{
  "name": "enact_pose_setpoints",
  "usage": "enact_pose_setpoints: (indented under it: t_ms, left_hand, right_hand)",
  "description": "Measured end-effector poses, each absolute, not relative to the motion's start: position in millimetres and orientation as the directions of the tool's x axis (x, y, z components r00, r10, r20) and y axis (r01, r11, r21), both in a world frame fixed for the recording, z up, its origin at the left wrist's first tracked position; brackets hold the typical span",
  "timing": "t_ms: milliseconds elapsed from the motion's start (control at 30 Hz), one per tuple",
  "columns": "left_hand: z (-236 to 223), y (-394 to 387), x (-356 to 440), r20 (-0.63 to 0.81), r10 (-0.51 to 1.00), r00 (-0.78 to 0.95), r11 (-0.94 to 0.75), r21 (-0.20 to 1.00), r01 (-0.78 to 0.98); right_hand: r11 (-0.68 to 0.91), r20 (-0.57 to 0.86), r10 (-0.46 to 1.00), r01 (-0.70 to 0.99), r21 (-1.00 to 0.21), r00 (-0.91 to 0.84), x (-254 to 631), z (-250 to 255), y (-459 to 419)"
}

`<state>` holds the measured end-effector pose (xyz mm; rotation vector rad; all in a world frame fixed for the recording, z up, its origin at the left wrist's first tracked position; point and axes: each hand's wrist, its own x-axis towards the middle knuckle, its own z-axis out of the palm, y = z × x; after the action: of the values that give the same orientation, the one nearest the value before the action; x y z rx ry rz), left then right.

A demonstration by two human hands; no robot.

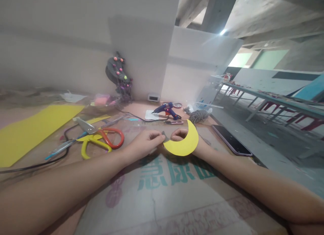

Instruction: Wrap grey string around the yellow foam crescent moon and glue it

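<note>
Yellow crescent (188,144) hides part of right hand (178,134); grip unclear.

The left hand (150,140) pinches a small grey scrap (165,136) at the lower tip of a yellow moon (188,146); the right hand (179,134) curls partly behind the moon, its exact grip hidden. Scissors (103,135) lie open on the left, near a yellow sheet (37,134). Beyond the hands are a glue gun (163,109) and grey yarn (198,116). A phone (231,140) lies right, and a grey ornament (113,71) with coloured balls stands by the wall (141,36).
</note>
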<state>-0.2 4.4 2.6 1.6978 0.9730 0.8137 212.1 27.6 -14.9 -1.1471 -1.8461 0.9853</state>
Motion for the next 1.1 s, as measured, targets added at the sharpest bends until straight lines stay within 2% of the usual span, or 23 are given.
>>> enact_pose_setpoints:
  t_ms: [233, 300, 400, 533, 633, 800, 967, 1100]
  left_hand:
    - [2.0, 3.7, 0.3, 0.067, 0.873, 0.484, -0.180, 0.965, 0.192]
    - [2.4, 5.4, -0.2, 0.098, 0.893, 0.438, -0.206, 0.957, 0.206]
    - [3.4, 9.7, -2.1, 0.248, 0.931, 0.269, -0.309, 0.926, 0.216]
    - [2.2, 14.2, -5.0, 0.276, 0.945, 0.177, -0.311, 0.924, 0.223]
    - [0.3, 14.4, -5.8, 0.305, 0.935, 0.182, -0.341, 0.914, 0.218]
    - [2.0, 11.3, -5.6, 0.315, 0.919, 0.237, -0.372, 0.892, 0.256]
    - [5.9, 9.9, -5.3, 0.320, 0.927, 0.195, -0.366, 0.885, 0.289]
    - [6.3, 6.9, -4.5, 0.319, 0.908, 0.271, -0.398, 0.861, 0.318]
  right_hand:
    - [0.346, 0.234, 0.924, 0.405, -0.846, -0.301, 212.1, -14.0, 28.6]
    - [0.353, 0.244, 0.924, 0.411, -0.841, -0.295, 210.7, -7.2, 24.0]
    - [0.313, 0.218, 0.936, 0.370, -0.875, -0.275, 207.4, 4.9, 13.9]
    - [0.278, 0.180, 0.934, 0.312, -0.908, -0.310, 204.4, 13.5, 5.4]
    - [0.301, 0.182, 0.914, 0.306, -0.903, -0.363, 205.7, 11.6, 6.4]
    - [0.223, 0.078, 0.909, 0.321, -0.921, -0.408, 209.7, 5.5, 9.8]
    - [0.316, 0.134, 0.861, 0.311, -0.896, -0.491, 207.8, 7.4, 6.4]
    - [0.254, 0.096, 0.896, 0.321, -0.913, -0.434, 207.1, 4.9, 6.9]
